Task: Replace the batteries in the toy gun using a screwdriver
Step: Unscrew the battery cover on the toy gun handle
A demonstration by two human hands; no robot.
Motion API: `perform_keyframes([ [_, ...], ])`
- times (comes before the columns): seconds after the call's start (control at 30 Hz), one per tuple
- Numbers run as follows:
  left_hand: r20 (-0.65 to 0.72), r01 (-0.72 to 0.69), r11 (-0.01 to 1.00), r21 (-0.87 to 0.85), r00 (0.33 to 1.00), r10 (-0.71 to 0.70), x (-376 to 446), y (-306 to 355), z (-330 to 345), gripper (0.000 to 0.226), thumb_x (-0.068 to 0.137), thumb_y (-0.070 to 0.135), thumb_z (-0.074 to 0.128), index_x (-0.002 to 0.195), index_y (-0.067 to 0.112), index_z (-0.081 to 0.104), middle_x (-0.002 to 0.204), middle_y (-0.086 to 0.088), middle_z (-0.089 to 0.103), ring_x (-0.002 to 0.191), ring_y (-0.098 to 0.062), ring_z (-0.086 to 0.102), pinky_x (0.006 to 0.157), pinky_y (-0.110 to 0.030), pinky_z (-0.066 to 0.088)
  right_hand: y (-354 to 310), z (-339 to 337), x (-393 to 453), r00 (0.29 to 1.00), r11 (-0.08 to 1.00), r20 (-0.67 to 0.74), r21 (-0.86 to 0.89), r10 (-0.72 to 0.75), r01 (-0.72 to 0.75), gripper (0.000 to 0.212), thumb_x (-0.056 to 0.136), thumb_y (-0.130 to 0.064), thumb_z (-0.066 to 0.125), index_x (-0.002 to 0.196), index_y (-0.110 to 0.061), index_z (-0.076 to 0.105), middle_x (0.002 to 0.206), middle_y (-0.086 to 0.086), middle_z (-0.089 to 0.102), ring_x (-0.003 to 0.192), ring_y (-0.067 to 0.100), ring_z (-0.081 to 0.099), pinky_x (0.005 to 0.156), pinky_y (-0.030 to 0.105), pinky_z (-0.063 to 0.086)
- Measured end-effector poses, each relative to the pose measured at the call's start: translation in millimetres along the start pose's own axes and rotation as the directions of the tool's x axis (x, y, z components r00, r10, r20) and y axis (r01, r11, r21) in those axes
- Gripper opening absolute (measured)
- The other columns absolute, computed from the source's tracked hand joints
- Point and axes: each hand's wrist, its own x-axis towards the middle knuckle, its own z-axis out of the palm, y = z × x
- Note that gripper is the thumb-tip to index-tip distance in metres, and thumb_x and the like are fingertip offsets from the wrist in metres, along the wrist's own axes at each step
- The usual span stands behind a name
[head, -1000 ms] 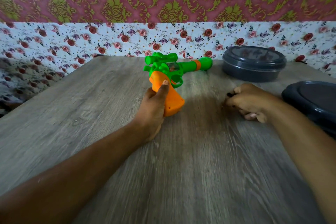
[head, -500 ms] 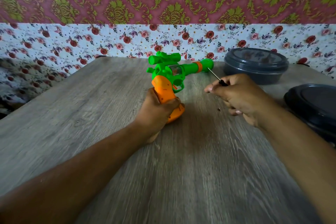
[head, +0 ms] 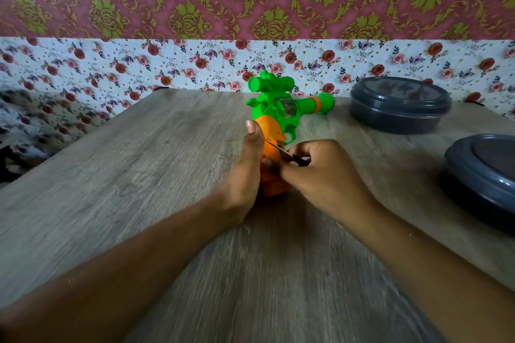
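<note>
Toy gun: a green plastic body is seen, with a scope-like tube on top, a transparent window in the side, an orange band near the muzzle and an orange grip.
Position: the toy gun is held upright on the wooden tabletop, grip end down, with the barrel pointed to the right and away from the viewer.
Left hand: the orange grip is clasped from the left, with the thumb laid up along the grip's near side.
Right hand: the fingers are curled round the black handle of a screwdriver, just right of the grip.
Screwdriver: a thin metal shaft is angled up and to the left, and its tip is set against the side of the orange grip.
Hands, relative: both are placed close together at the grip; whether they touch cannot be told.
Containers: a dark round lidded container is set right of the muzzle; a second one lies at the right edge.
</note>
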Motion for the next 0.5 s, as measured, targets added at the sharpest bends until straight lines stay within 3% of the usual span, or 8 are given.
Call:
perform_keyframes([
  [0.07,0.103,-0.005,1.000,-0.013,0.995,0.007,0.3,-2.8,-1.5,0.087,0.076,0.078,0.016,0.106,0.008,0.060,0.088,-0.011,0.068,0.080,-0.020,0.066,0.071,-0.028,0.055,-1.7,0.9,-2.2,1.000,0.999,-0.012,-0.052,0.016,-0.017,0.045,0.058,-0.055,0.065,0.076,-0.013,0.066,0.068,0.004,0.066,0.067,0.022,0.062,0.064,0.040,0.052],
  [0.1,0.132,-0.020,1.000,-0.021,0.991,0.023,0.2,-4.2,-1.2,0.087,0.077,0.079,0.016,0.103,0.008,0.060,0.087,-0.011,0.067,0.077,-0.019,0.066,0.070,-0.027,0.054,-2.1,0.6,-2.0,0.999,0.997,-0.026,-0.070,0.040,-0.042,0.040,0.060,-0.051,0.068,0.078,-0.016,0.065,0.070,0.001,0.066,0.069,0.020,0.062,0.065,0.037,0.052],
  [0.2,0.184,-0.044,0.996,-0.074,0.981,0.057,0.2,-5.8,0.5,0.087,0.065,0.081,0.034,0.108,0.010,0.058,0.092,-0.010,0.068,0.082,-0.019,0.068,0.073,-0.028,0.055,-5.5,-1.8,-2.6,0.994,0.991,-0.042,-0.087,0.099,-0.103,0.035,0.062,-0.047,0.074,0.078,-0.017,0.063,0.070,-0.001,0.065,0.069,0.019,0.063,0.065,0.034,0.051],
  [0.27,0.197,-0.047,0.995,-0.094,0.978,0.064,1.5,-6.2,0.1,0.092,0.055,0.082,0.043,0.112,0.011,0.058,0.095,-0.006,0.071,0.088,-0.018,0.069,0.075,-0.028,0.055,-8.9,-3.1,-4.8,0.992,0.990,-0.020,-0.063,0.128,-0.129,0.033,0.062,-0.049,0.076,0.067,-0.019,0.062,0.066,0.000,0.066,0.066,0.018,0.063,0.065,0.034,0.051],
  [0.33,0.184,-0.057,0.995,-0.083,0.980,0.072,1.1,-5.4,0.2,0.086,0.054,0.087,0.045,0.101,0.018,0.067,0.092,-0.006,0.072,0.086,-0.018,0.069,0.076,-0.030,0.056,-12.4,-3.8,-7.1,0.987,0.987,0.010,-0.023,0.161,-0.161,0.030,0.064,-0.046,0.077,0.057,-0.021,0.061,0.066,0.001,0.067,0.066,0.016,0.065,0.065,0.034,0.052],
  [0.43,0.152,-0.061,0.996,-0.058,0.986,0.069,-0.6,-2.0,1.1,0.079,0.067,0.082,0.025,0.081,0.022,0.074,0.081,-0.003,0.072,0.078,-0.016,0.069,0.073,-0.028,0.057,-12.6,-2.4,-7.6,0.984,0.984,0.033,0.028,0.177,-0.178,0.023,0.066,-0.040,0.076,0.058,-0.021,0.065,0.067,0.004,0.069,0.067,0.016,0.066,0.067,0.034,0.054],
  [0.5,0.158,-0.073,0.994,-0.076,0.984,0.084,-1.1,-1.0,3.3,0.075,0.071,0.070,0.018,0.087,0.016,0.069,0.084,-0.004,0.071,0.081,-0.017,0.068,0.075,-0.027,0.056,-12.9,-1.6,-8.2,0.973,0.967,0.064,0.113,0.221,-0.227,0.023,0.065,-0.039,0.076,0.056,-0.022,0.065,0.054,-0.001,0.066,0.053,0.009,0.062,0.050,0.025,0.053],
])
